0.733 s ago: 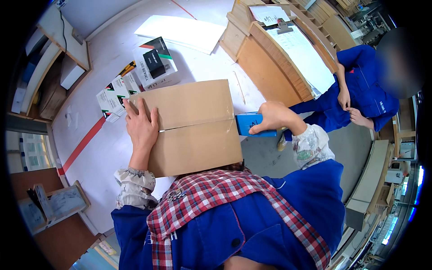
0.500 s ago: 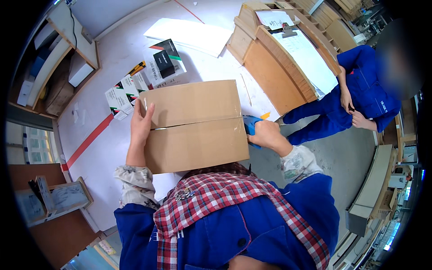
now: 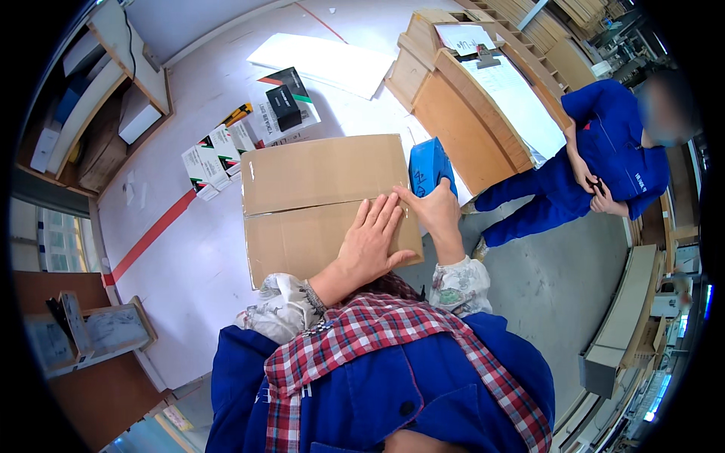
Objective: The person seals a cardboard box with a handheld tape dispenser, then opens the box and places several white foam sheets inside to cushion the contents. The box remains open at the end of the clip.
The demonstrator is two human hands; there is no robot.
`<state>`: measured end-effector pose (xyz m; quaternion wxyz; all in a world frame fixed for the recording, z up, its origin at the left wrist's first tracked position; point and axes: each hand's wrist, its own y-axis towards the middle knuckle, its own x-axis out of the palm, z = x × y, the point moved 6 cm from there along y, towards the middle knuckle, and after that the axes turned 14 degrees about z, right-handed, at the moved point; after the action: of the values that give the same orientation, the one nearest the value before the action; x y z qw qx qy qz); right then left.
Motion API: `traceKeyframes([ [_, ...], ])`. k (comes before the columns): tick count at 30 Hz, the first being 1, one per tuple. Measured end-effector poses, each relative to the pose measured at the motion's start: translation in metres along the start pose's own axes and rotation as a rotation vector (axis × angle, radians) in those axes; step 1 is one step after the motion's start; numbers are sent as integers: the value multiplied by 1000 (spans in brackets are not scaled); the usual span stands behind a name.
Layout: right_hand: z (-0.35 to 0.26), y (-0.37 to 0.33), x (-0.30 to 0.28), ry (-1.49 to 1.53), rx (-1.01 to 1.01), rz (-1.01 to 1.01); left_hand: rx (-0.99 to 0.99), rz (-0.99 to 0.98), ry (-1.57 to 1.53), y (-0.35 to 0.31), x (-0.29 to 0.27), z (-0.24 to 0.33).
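A closed brown cardboard carton (image 3: 325, 177) lies before me, a seam running across its top between two flaps. My left hand (image 3: 370, 234) is open, its palm and outstretched fingers flat on the right part of the carton's top. My right hand (image 3: 438, 208) is closed around a blue tape dispenser (image 3: 430, 162) just beyond the carton's right edge. The thumb of that hand reaches the carton's edge near the seam, close to my left fingertips. A shiny strip like clear tape shows at that edge. The lower part of the dispenser is hidden by my right hand.
Behind the carton stand small printed boxes (image 3: 211, 157), a larger white box (image 3: 283, 117) with a black box (image 3: 283, 106) on it, and a yellow cutter (image 3: 237, 114). A wooden stand (image 3: 468, 128) holds a clipboard. A person in blue (image 3: 615, 143) stands at the right.
My left hand has moved from the carton's left edge to the right part of its top. My right hand has turned the tape dispenser upright beside the right edge.
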<state>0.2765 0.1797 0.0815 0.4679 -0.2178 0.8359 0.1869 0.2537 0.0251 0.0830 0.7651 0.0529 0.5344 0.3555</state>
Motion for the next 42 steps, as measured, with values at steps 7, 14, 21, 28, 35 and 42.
traceKeyframes([
  [7, 2, 1, 6, 26, -46, 10, -177, 50, 158, -28, -35, -45],
  [14, 14, 4, 14, 107, -36, 30, -348, 130, 309, -75, -83, -91],
  [21, 23, 1, 20, 193, -41, 93, -482, 231, 165, -95, -107, -111],
  [28, 38, 3, 40, 432, -21, 127, -737, 425, -662, -106, -112, -130],
  [35, 46, 7, 47, 612, 54, 61, -930, 514, -1145, -143, -78, -151],
  [42, 55, -2, 38, 667, 230, 130, -1047, 582, -1183, -121, -96, -141],
])
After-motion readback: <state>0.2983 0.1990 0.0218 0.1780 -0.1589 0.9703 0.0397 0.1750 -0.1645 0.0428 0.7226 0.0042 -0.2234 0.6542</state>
